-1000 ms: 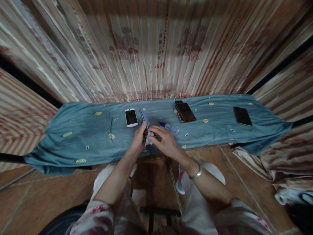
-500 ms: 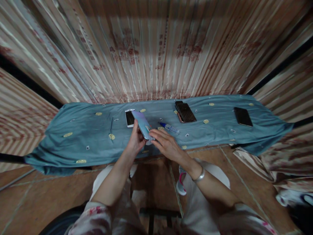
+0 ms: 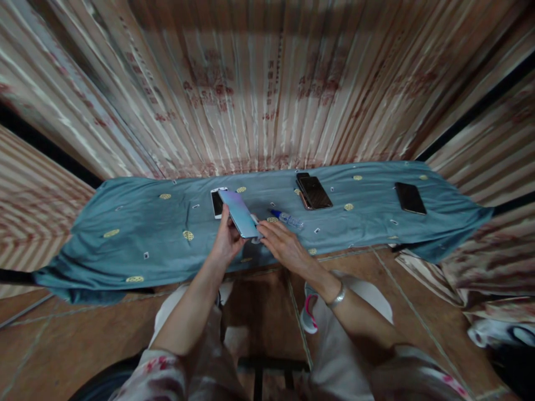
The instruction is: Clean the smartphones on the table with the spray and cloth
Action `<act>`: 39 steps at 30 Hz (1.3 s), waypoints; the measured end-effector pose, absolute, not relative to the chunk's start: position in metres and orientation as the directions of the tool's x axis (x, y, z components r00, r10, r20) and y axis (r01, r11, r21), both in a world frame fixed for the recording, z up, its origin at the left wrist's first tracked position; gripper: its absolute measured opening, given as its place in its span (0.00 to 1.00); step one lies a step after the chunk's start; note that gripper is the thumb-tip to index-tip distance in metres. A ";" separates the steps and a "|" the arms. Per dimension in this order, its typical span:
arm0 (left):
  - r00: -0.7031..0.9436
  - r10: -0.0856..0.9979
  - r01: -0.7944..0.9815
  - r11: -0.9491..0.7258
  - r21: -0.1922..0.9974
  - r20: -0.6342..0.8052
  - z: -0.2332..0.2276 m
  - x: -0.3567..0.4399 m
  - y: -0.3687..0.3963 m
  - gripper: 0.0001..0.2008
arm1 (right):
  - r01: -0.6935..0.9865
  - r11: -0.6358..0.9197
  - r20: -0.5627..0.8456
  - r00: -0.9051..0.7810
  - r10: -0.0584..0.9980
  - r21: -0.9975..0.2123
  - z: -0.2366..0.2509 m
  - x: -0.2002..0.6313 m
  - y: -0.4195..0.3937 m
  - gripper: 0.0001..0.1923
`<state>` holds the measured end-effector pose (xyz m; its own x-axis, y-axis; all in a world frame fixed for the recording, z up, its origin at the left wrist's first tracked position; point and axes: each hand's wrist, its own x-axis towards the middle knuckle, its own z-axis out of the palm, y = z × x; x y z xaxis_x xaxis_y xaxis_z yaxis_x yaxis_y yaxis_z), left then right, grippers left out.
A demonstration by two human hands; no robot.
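My left hand (image 3: pixel 228 242) is closed around a shiny blue-violet smartphone (image 3: pixel 239 214), held tilted above the cloth-covered table. The fingers of my right hand (image 3: pixel 284 245) are closed on a thin whitish cloth (image 3: pixel 256 240) at the phone's lower right edge. Most of that cloth is hidden by the fingers and the phone. Partly behind the held phone lies a white smartphone (image 3: pixel 217 206) with a dark screen. Just beyond my right hand, a small clear bottle (image 3: pixel 290 220) with a blue top rests on its side.
A teal patterned cloth (image 3: pixel 159 239) covers the long narrow table. Several dark phones (image 3: pixel 315 193) lie overlapping right of centre, and a black phone (image 3: pixel 411 198) lies farther right. Striped curtains (image 3: pixel 251 83) hang behind and at both sides, along with dark frame bars (image 3: pixel 480 106).
My right fingers have moved off the face of the blue-violet phone to its lower right edge with the whitish cloth. More of the phone's face shows now.
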<state>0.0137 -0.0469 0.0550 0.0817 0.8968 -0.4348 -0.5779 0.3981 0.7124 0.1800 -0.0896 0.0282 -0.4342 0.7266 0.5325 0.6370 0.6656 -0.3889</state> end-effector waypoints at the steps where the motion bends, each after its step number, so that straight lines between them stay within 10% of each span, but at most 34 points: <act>1: 0.083 0.899 -0.580 0.395 0.713 -0.430 0.055 0.013 -0.046 0.29 | 0.638 0.659 0.527 -0.429 0.733 -0.398 0.027 0.180 -0.089 0.20; 10: 0.021 0.931 -0.576 0.310 0.756 -0.365 0.052 0.016 -0.046 0.22 | 0.526 0.429 0.426 -0.135 0.895 -0.735 0.023 0.198 -0.068 0.15; 15: -0.044 0.971 -0.484 0.187 0.855 -0.237 0.042 0.023 -0.048 0.20 | -0.003 0.090 0.090 0.052 0.995 -0.996 0.024 0.200 -0.059 0.17; 21: -0.077 0.996 -0.254 0.026 0.967 -0.047 0.037 0.029 -0.053 0.25 | -0.463 -0.130 -0.119 -0.053 0.991 -0.877 0.037 0.199 -0.060 0.20; 31: 0.279 0.906 0.454 -0.416 0.788 0.318 0.034 0.024 -0.060 0.37 | -0.418 -0.247 -0.214 -0.124 0.969 -0.874 0.052 0.219 -0.055 0.17; 39: 0.494 0.764 0.594 -0.646 0.480 0.416 0.029 0.019 -0.060 0.37 | -0.234 -0.292 -0.239 -0.229 0.943 -0.927 0.059 0.235 -0.059 0.15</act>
<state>0.0188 -0.0601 0.0295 0.4942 0.7636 0.4155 0.5936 -0.6456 0.4804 0.2350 -0.0585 0.0591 -0.2295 0.9435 -0.2392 -0.2343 -0.2921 -0.9272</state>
